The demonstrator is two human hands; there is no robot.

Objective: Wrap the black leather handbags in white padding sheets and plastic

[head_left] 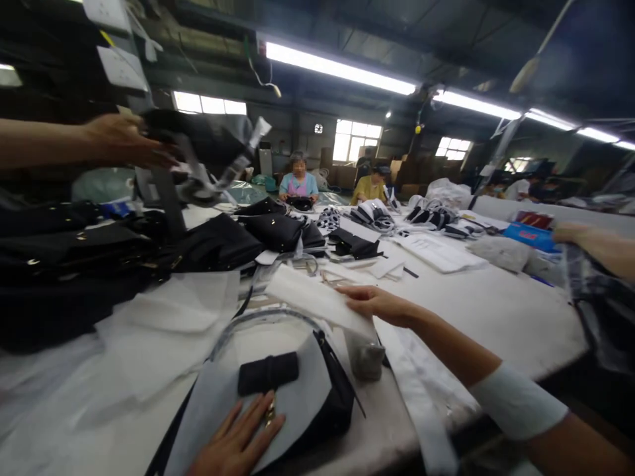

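Observation:
My left hand (243,433) lies flat with fingers spread on a black handbag (332,403), next to its gold clasp. White sheet material (302,357) covers much of the bag's face around a black wrapped piece (268,372), and a wrapped handle (268,313) arches at its top. My right hand (370,303) has its thumb and fingers closed on the end of a long white strip of soft sheet (312,294), raised just beyond the bag. Below that strip stands a small grey block (367,360) at the bag's right side.
At left, a co-worker's hand (124,139) holds up a blurred black bag (198,135). Another person's hand (595,244) grips dark plastic-wrapped material at right. Black bags (218,241) and thin white sheets (173,311) lie left; a white stack (439,251) lies farther back. Two people sit opposite.

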